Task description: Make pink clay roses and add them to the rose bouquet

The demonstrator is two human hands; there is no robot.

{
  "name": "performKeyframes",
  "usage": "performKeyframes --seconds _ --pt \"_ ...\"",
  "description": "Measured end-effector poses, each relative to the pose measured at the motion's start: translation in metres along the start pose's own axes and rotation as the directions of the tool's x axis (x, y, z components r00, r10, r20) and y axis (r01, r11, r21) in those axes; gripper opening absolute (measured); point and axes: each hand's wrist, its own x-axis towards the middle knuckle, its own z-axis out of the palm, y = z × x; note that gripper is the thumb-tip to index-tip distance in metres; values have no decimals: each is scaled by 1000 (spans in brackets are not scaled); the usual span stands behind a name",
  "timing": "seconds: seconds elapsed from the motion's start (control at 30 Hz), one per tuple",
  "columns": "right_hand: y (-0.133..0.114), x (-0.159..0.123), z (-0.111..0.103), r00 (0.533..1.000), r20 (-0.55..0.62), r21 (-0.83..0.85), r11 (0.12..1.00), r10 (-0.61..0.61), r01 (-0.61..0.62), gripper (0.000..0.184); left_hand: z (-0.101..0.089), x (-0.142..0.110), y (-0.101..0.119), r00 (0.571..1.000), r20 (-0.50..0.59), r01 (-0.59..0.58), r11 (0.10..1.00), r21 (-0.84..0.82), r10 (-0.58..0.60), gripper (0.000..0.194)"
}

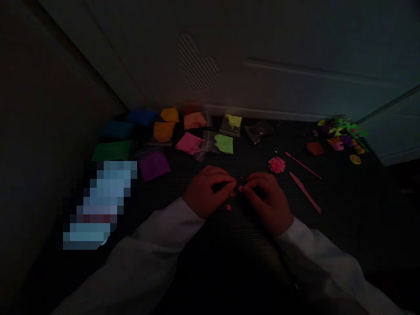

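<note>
Over the middle of the dark table, my left hand [210,191] and my right hand [269,202] face each other, fingertips a short gap apart. Between thumb and forefinger of the left is a small piece of pink clay [233,194], partly hidden. A tiny pink clay bit [241,189] shows at the pinched tips of the right. A pink clay ball [229,207] lies on the table just below the left fingertips, and a pink crumb [241,177] lies above the gap. Beyond my right hand sits a pink clay flower [277,165] with many petals.
Two pink modelling tools, a thin one [303,165] and a wider one [305,192], lie at the right. Colourful clay pieces [344,133] and a reddish-brown lump [314,148] are farther right. Clay packets, including a purple one [153,164], line the back left, near a blurred bright screen [101,203].
</note>
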Motion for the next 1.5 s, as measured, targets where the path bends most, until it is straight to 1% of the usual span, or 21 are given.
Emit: performKeyframes --seconds 0.2,0.33,0.5,0.67,0.8,0.93,1.03,1.2,1.4,1.5 --pt "1 1 -3 1000 -11 70 997 -16 16 5 1 0 6 1000 -21 -6 998 -56 5 19" --pt "1 -2 -4 999 21 91 995 -32 30 6 3 1 8 999 -33 -26 996 -81 24 15" --pt "-1 -2 -7 997 61 132 991 -40 31 8 2 1 8 999 -15 -29 996 -80 28 13" --pt "-2 -2 -9 998 56 155 988 -34 25 9 3 -1 8 998 -27 -56 990 -127 53 11" --pt "-1 -2 -10 999 40 157 988 -19 12 9 1 0 10 999 -20 -28 986 -164 25 9" --pt "-1 -2 -12 998 54 137 990 -27 20 9 -2 0 12 999 -2 48 985 -164 -49 8" --pt "-1 -2 -12 998 47 142 990 -33 26 9 -3 0 12 995 -18 91 984 -151 -94 8" --pt "-1 -1 -10 999 29 144 989 -32 28 9 -2 -1 12 992 -62 100 981 -166 -111 7" --pt "-1 -1 -11 999 19 148 988 -36 33 9 -3 -1 13 992 -48 108 977 -185 -119 7" --pt "-2 0 -11 999 33 143 989 -41 36 9 -2 -1 13 991 -53 114 975 -190 -126 8"
